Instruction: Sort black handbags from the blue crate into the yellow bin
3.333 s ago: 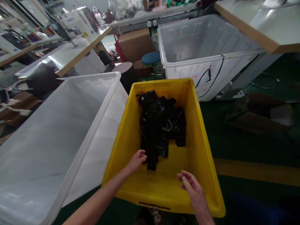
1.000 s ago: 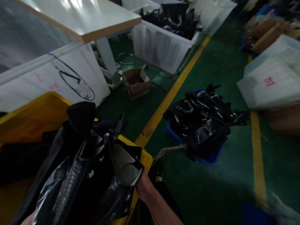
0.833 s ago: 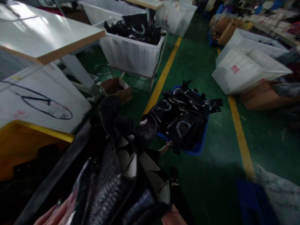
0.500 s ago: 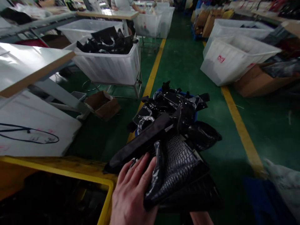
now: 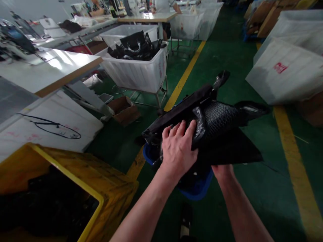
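A black handbag [image 5: 219, 118] with a crocodile-pattern panel and a plastic-wrapped handle lies tilted in front of me, above a blue basket [image 5: 198, 192]. My left hand [image 5: 178, 148] grips it from above, fingers spread across its top beside the wrapped handle. Under the bag's near right side is my right hand [image 5: 223, 171], supporting it; its fingers are hidden by the bag. More black items sit in the basket, mostly covered by the bag.
A yellow crate [image 5: 111, 183] with dark contents stands at lower left. Beyond it are a white table [image 5: 58, 67], a cardboard box [image 5: 124, 111] and a white bin [image 5: 141, 74] of black bags on a metal stand. White bins [image 5: 290, 70] stand right. A person [image 5: 163, 6] works behind.
Both hands have lifted the handbag up and forward, off the pile in the basket. More of the right forearm shows. The view has turned left.
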{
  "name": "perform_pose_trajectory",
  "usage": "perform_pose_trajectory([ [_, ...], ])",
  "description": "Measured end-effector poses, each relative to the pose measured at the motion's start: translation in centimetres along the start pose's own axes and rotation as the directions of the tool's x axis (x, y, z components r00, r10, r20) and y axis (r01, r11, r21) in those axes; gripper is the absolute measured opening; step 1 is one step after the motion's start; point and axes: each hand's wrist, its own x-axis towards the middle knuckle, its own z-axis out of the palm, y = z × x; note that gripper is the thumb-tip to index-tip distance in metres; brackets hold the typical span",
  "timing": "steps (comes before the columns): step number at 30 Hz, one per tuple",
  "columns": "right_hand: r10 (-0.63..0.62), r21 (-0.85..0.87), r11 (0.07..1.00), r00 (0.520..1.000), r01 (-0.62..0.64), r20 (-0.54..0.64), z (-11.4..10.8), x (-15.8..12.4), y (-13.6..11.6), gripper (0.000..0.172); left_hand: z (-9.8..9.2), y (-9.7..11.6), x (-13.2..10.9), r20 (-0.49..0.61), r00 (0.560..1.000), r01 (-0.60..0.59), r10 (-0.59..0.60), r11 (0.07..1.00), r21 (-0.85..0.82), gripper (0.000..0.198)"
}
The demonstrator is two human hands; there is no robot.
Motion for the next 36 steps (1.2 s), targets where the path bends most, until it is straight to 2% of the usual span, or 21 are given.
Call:
perform_pose_trajectory([
  [2,0.041,0.094,0.995,0.999,-0.042,0.014,-0.4,1.0,0.4,0.046,3.4,-1.8,1.6,0.026,0.997,0.067,-0.068,0.997,0.027,0.076],
  [5,0.051,0.199,0.978,0.998,-0.055,0.026,-1.1,0.5,1.1,0.055,7.9,-4.7,3.1,0.100,0.974,0.201,-0.203,0.979,0.023,0.065],
  [7,0.002,0.188,0.982,1.000,-0.006,0.025,-1.4,-0.4,1.5,0.062,9.5,-6.1,3.6,0.110,0.974,0.195,-0.197,0.980,0.033,0.063],
  [9,-0.038,0.132,0.991,0.999,0.038,-0.005,-1.2,-0.9,1.6,0.073,9.9,-6.9,4.0,0.104,0.981,0.159,-0.162,0.987,0.035,0.062],
  [12,-0.075,0.049,0.996,0.990,0.081,-0.122,0.0,-0.3,1.0,0.093,8.7,-7.8,4.8,0.160,0.973,0.164,-0.164,0.986,0.014,0.055],
  [14,-0.107,-0.001,0.994,0.974,0.109,-0.200,1.1,0.4,0.6,0.103,6.9,-8.8,5.3,0.223,0.962,0.159,-0.158,0.987,0.012,0.053],
  [16,-0.112,-0.055,0.993,0.958,0.101,-0.263,2.0,0.9,0.3,0.113,4.3,-10.0,5.3,0.242,0.961,0.138,-0.137,0.990,0.012,0.054],
  [18,-0.100,-0.113,0.991,0.948,0.069,-0.301,2.5,1.0,0.4,0.125,1.1,-11.2,4.1,0.176,0.974,0.148,-0.142,0.989,-0.026,0.052],
  [21,-0.090,-0.145,0.988,0.950,0.047,-0.299,2.6,1.1,0.9,0.131,-3.6,-12.6,-0.3,0.005,0.967,0.251,-0.256,0.943,-0.220,0.046],
  [22,-0.084,-0.143,0.989,0.950,0.043,-0.301,2.5,1.3,1.1,0.130,-4.8,-12.9,-2.4,-0.063,0.943,0.294,-0.326,0.907,-0.301,0.044],
  [23,-0.083,-0.137,0.990,0.949,0.043,-0.305,2.4,1.5,1.3,0.128,-5.9,-13.2,-4.6,-0.138,0.898,0.346,-0.418,0.865,-0.364,0.042],
  [25,-0.100,-0.127,0.990,0.949,0.064,-0.299,2.0,2.1,1.7,0.122,-7.0,-13.9,-9.2,-0.242,0.749,0.435,-0.616,0.734,-0.522,0.045],
  [26,-0.114,-0.124,0.989,0.951,0.081,-0.289,1.8,2.4,2.0,0.120,-7.1,-14.3,-11.3,-0.240,0.677,0.454,-0.696,0.651,-0.608,0.047],
  [29,-0.129,-0.120,0.988,0.958,0.101,-0.257,0.7,3.0,2.6,0.121,-6.0,-15.5,-16.0,-0.097,0.477,0.500,-0.874,0.360,-0.787,0.048],
  [32,-0.077,-0.110,0.993,0.967,0.052,-0.241,-0.4,2.7,2.9,0.124,-4.4,-16.1,-18.4,0.049,0.308,0.516,-0.950,0.123,-0.848,0.047],
  [34,-0.003,-0.093,0.996,0.982,-0.015,-0.190,-0.9,2.4,3.0,0.108,-3.6,-16.0,-19.3,0.090,0.227,0.494,-0.970,0.035,-0.869,0.050],
  [36,0.059,-0.071,0.995,0.990,-0.068,-0.127,-1.2,2.2,3.0,0.085,-3.3,-15.7,-19.9,0.101,0.179,0.482,-0.979,-0.003,-0.876,0.053],
])
